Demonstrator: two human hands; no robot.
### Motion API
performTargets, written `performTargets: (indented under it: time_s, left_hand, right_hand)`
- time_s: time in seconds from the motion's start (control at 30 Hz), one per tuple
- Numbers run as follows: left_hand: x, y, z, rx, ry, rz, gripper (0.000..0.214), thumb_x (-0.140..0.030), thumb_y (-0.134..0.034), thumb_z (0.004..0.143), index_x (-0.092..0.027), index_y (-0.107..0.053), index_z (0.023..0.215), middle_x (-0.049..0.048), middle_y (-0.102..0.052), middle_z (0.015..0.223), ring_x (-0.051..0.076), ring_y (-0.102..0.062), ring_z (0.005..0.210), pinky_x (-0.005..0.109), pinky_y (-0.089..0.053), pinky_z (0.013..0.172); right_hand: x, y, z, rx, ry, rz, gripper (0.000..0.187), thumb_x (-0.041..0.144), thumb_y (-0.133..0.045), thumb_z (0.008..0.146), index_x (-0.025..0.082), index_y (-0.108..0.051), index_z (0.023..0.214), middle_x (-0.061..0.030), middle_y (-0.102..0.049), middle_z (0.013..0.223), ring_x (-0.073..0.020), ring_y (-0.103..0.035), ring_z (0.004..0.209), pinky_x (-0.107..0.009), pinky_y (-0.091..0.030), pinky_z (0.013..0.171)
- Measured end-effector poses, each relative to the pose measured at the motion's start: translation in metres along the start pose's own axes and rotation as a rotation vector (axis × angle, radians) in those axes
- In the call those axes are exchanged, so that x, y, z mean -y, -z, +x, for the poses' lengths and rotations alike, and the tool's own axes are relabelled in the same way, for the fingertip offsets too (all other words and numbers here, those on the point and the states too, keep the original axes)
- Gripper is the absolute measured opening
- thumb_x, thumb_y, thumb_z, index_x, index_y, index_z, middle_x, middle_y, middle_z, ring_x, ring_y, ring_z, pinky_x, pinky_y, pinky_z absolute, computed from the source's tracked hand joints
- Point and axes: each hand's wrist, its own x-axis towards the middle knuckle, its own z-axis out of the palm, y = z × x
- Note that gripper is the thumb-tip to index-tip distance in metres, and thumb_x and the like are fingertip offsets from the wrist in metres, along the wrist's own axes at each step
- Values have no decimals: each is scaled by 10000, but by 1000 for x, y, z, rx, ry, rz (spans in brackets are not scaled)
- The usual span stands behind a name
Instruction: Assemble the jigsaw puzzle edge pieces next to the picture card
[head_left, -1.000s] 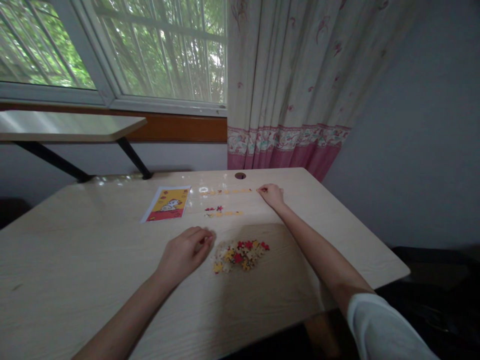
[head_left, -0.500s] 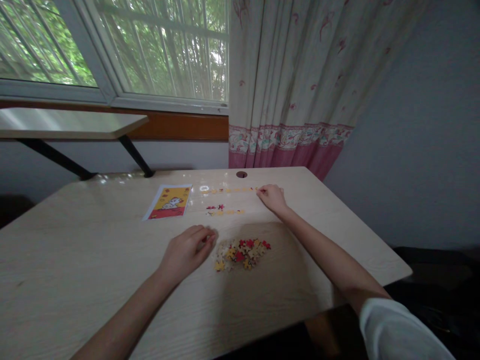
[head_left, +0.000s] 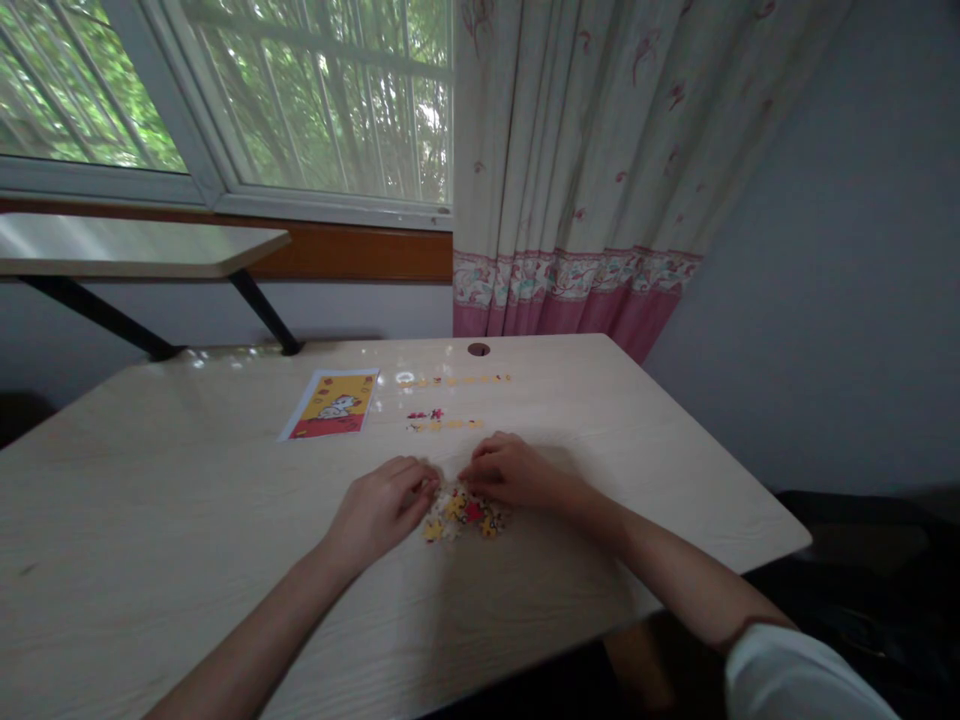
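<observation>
A loose pile of jigsaw puzzle pieces (head_left: 454, 512), yellow, red and pale, lies on the table. At its left edge is my left hand (head_left: 384, 503), fingers curled with thumb and fingertips together; whatever they hold is too small to make out. My right hand (head_left: 516, 472) reaches over the pile's far right side. Its fingers are bent and closed near the pieces, and the tips are partly hidden. Beyond the hands, several yellow pieces form a back row (head_left: 457, 380). Nearer, a second yellow row (head_left: 448, 425) lies just below a few red pieces (head_left: 426, 414).
A printed picture (head_left: 335, 403) of a white cartoon animal on yellow and red lies left of the rows. The pale table (head_left: 187, 520) has a round cable hole (head_left: 478, 349) at the back. A raised shelf (head_left: 142, 245) stands back left; a curtain (head_left: 562, 200) hangs behind.
My right hand has moved from the right end of the back row down and left to the pile. My left hand stays beside the pile. The view has shifted slightly.
</observation>
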Motion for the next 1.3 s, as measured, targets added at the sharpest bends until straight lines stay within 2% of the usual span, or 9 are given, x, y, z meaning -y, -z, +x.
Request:
performTargets:
  time_s: [0.3,0.53,0.77,0.9,1.03,1.13,1.3]
  left_hand:
    - [-4,-3,0,33,31,-99,221,-275,-400,879,-188,-601,849,31,-612,796,155,-563,753,259,-424,679]
    - [-9,-3,2,34,64,-257,225,-280,-431,866,-190,-636,876,27,-632,796,142,-563,712,246,-420,655]
    - [-15,-3,6,48,128,-494,271,-349,-480,848,-167,-680,844,39,-657,757,129,-542,635,225,-405,581]
    - [-14,-5,8,85,182,-697,302,-394,-521,820,-153,-698,866,54,-676,790,139,-542,651,228,-413,577]
    - [-13,-8,9,166,244,-895,326,-431,-554,790,-141,-699,827,45,-667,729,137,-538,625,227,-413,568]
    - [-11,-10,9,118,295,-998,281,-416,-637,718,-141,-682,748,32,-655,697,131,-541,621,223,-418,576]
    - [-9,-11,11,-23,402,-1035,305,-435,-677,666,-131,-656,686,19,-623,634,108,-511,569,213,-394,550]
  right_hand:
    - [-2,0,0,-25,-29,123,111,247,-651,797,187,-706,872,-19,-684,781,-124,-595,764,-245,-423,786]
    - [3,2,-2,-89,-35,192,81,220,-661,784,191,-705,845,-11,-689,753,-112,-588,717,-220,-445,712]
    - [3,-2,-4,-279,159,21,96,263,-605,836,198,-676,835,-2,-679,698,-115,-581,713,-238,-431,744]
    - [5,0,-5,-334,301,-118,161,295,-525,894,201,-656,896,-10,-694,822,-100,-584,761,-251,-411,779]
    - [6,3,-7,-405,344,-203,191,322,-497,909,217,-656,912,-12,-685,862,-101,-567,778,-252,-400,775]
    - [8,3,-7,-396,311,-233,160,308,-518,898,231,-650,948,-14,-672,853,-106,-557,782,-254,-394,768]
    - [12,-1,-3,-500,179,-139,141,313,-572,859,201,-651,893,-20,-666,779,-115,-568,726,-264,-399,733]
